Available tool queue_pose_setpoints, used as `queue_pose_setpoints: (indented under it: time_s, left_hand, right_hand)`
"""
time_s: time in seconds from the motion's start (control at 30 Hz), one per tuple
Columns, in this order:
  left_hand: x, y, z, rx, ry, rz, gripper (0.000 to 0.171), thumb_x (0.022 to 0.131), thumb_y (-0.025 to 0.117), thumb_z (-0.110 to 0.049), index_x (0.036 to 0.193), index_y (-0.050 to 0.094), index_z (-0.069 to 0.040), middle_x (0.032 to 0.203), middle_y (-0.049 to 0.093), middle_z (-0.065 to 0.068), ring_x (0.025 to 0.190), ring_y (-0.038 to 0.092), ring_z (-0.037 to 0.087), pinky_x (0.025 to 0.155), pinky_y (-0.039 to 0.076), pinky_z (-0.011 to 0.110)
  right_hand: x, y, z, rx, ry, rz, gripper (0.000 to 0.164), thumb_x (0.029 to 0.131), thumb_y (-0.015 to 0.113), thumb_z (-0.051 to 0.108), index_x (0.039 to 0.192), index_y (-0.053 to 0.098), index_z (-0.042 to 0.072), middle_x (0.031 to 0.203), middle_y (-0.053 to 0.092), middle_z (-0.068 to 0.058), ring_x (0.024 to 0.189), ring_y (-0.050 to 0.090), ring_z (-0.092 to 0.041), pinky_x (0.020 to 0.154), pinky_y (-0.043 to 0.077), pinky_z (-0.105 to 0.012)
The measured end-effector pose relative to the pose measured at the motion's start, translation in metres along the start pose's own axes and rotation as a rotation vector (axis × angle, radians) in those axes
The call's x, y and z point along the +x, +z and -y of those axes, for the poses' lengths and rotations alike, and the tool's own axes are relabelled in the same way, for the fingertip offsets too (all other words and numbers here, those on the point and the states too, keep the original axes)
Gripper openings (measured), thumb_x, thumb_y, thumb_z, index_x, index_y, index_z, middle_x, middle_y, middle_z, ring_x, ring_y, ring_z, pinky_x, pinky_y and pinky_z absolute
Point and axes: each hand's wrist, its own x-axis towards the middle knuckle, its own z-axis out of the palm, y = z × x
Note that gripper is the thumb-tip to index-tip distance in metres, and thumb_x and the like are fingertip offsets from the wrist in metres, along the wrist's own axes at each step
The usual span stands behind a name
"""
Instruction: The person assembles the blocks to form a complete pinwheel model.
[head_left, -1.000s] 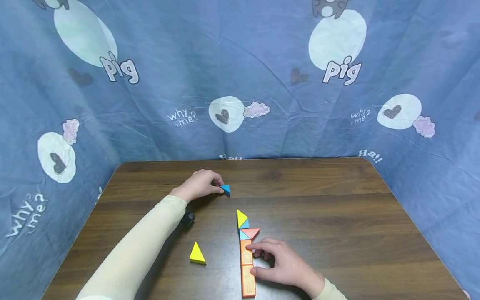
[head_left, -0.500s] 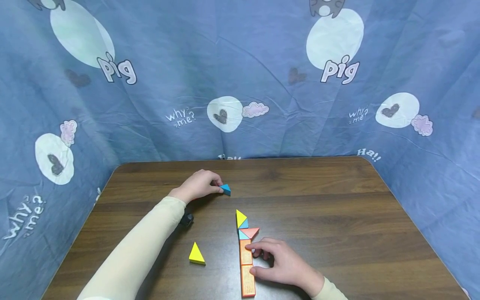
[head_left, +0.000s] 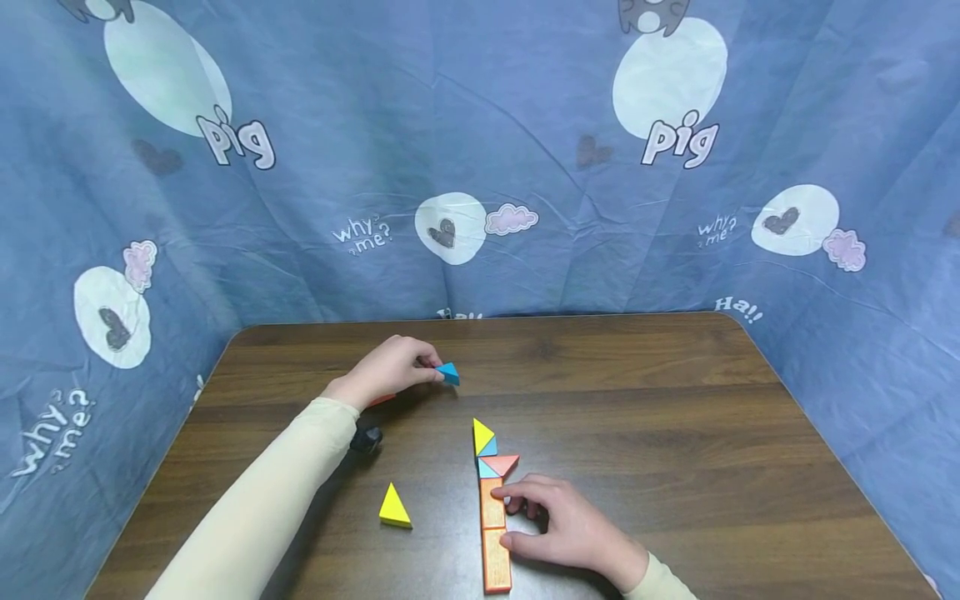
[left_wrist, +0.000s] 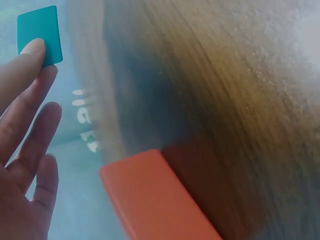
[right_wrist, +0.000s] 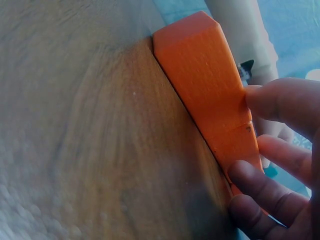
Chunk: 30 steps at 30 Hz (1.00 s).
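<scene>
a row of blocks is partly laid out on the bench (head_left: 637,417). at its near end, a near orange block (head_left: 496,565) and a far orange block (head_left: 492,507) are set end to end. beyond them a pale blue triangle (head_left: 486,470) and a pink triangle (head_left: 502,463) are fitted together, and the far end is formed by a yellow triangle (head_left: 482,435) with a second pale blue triangle (head_left: 489,448) set beside it.

by the left grip (head_left: 393,367) a bright blue triangle (head_left: 449,373) is pinched between thumb and fingers, past the far end of the row and apart from it; it appears to be held just clear of the bench. the right grip (head_left: 564,527) is spread, with fingers lightly bent; both orange blocks are touched from its side, as if being steadied.

the row is judged to be well begun but unfinished: the bright blue triangle has not been placed, a loose yellow triangle (head_left: 393,508) is left lying to the left of the row, and a red block (left_wrist: 155,195) is left near the left wrist, mostly hidden in the head view. whether all of these are meant for the row cannot be told. no container is seen in any view.
</scene>
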Motion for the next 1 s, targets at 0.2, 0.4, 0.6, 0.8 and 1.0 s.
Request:
queue_pose_setpoints:
  time_s: [0.2,0.4,0.6,0.8,1.0]
  left_hand:
    - [-0.009,-0.004,-0.006,-0.003,0.037,-0.017,0.004,0.088,0.078,-0.026,0.09,0.075,-0.024,0.081,0.067,-0.019,0.074,0.06,0.007,0.07,0.049,0.031]
    - [-0.022,-0.006,-0.019,0.001,0.083,-0.021,0.006,0.086,0.079,-0.025,0.092,0.076,-0.024,0.082,0.068,-0.02,0.075,0.061,0.004,0.069,0.05,0.03]
    - [-0.032,-0.005,-0.031,0.01,0.117,-0.004,0.007,0.088,0.077,-0.025,0.094,0.076,-0.025,0.085,0.067,-0.022,0.076,0.061,0.004,0.068,0.049,0.029]
    - [-0.04,0.002,-0.04,0.095,0.196,-0.01,0.007,0.087,0.078,-0.027,0.094,0.076,-0.028,0.086,0.065,-0.025,0.076,0.058,-0.001,0.07,0.048,0.027]
    - [-0.046,0.01,-0.044,0.087,0.264,-0.008,0.008,0.086,0.079,-0.022,0.091,0.075,-0.027,0.085,0.065,-0.023,0.076,0.057,-0.001,0.07,0.048,0.026]
  right_hand:
    - [0.0,0.0,0.0,0.01,-0.005,-0.004,0.043,0.082,0.08,0.026,0.123,0.066,0.022,0.093,0.062,0.013,0.075,0.054,-0.001,0.067,0.045,-0.016]
    - [-0.001,0.0,0.0,0.02,0.009,0.004,0.043,0.083,0.08,0.027,0.124,0.066,0.023,0.093,0.062,0.013,0.076,0.055,-0.002,0.068,0.045,-0.017]
    - [0.0,-0.001,0.001,0.026,0.01,0.005,0.043,0.083,0.08,0.026,0.124,0.066,0.023,0.093,0.062,0.012,0.076,0.055,-0.003,0.068,0.046,-0.017]
    - [0.0,-0.001,0.002,0.015,0.004,0.004,0.043,0.083,0.079,0.027,0.124,0.066,0.023,0.093,0.062,0.012,0.076,0.055,-0.002,0.068,0.046,-0.017]
    - [0.0,-0.001,0.002,0.01,0.015,0.01,0.043,0.083,0.079,0.028,0.123,0.066,0.023,0.092,0.062,0.012,0.075,0.054,-0.002,0.068,0.046,-0.017]
